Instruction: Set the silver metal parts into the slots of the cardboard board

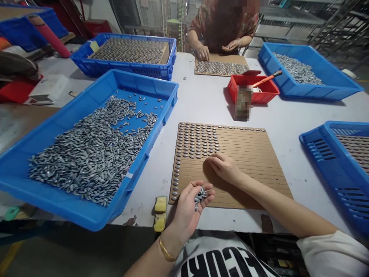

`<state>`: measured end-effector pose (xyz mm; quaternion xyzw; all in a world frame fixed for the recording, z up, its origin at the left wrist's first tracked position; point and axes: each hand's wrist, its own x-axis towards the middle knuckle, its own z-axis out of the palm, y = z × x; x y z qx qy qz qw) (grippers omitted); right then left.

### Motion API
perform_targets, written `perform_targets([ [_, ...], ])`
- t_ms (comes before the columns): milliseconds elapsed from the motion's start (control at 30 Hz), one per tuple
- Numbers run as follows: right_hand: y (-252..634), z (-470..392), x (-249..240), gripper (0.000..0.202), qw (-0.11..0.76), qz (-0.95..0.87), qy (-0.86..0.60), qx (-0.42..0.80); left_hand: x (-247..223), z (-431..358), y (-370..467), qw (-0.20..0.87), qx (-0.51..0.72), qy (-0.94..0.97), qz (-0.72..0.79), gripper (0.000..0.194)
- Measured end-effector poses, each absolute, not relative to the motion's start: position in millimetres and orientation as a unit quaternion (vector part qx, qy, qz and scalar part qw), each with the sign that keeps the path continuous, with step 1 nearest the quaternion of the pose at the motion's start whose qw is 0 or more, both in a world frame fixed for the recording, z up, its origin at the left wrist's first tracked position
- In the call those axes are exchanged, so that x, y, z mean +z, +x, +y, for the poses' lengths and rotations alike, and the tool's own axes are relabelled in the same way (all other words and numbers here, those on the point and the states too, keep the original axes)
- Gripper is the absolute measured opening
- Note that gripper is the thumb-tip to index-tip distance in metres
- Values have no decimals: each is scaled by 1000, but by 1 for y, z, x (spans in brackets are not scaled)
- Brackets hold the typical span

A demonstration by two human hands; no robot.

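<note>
My left hand (191, 206) is cupped palm up near the front edge of the table, with a small heap of grey spindle-shaped pieces (199, 196) in it. Fingertips pinched together, my right hand (225, 167) is over a ribbed cardboard sheet (253, 161); whatever lies between them is hidden. Rows of the same pieces (197, 140) fill the sheet's upper left, with single lines along its top and left edges. To the left, a blue tray (145, 163) holds a large pile of loose grey pieces (86, 154).
Two yellow blocks (160, 213) sit at the front edge. A red box (268, 96) with an orange-handled tool is beyond the sheet. Blue crates (325, 154) flank the right and back left (129, 71). Across the table, a person (225, 30) works on another sheet beside a blue tray (311, 90).
</note>
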<state>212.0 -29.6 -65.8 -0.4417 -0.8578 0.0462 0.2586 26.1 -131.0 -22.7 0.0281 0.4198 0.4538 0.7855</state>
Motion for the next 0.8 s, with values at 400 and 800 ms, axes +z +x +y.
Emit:
perform_targets([
  [400, 205, -22, -65, 24, 150, -901, -406, -22, -21, -125, 33, 794, 440, 35, 418, 24],
  [800, 199, -43, -35, 21, 281, -835, -437, 181, -18, -119, 34, 769, 474, 19, 429, 23],
])
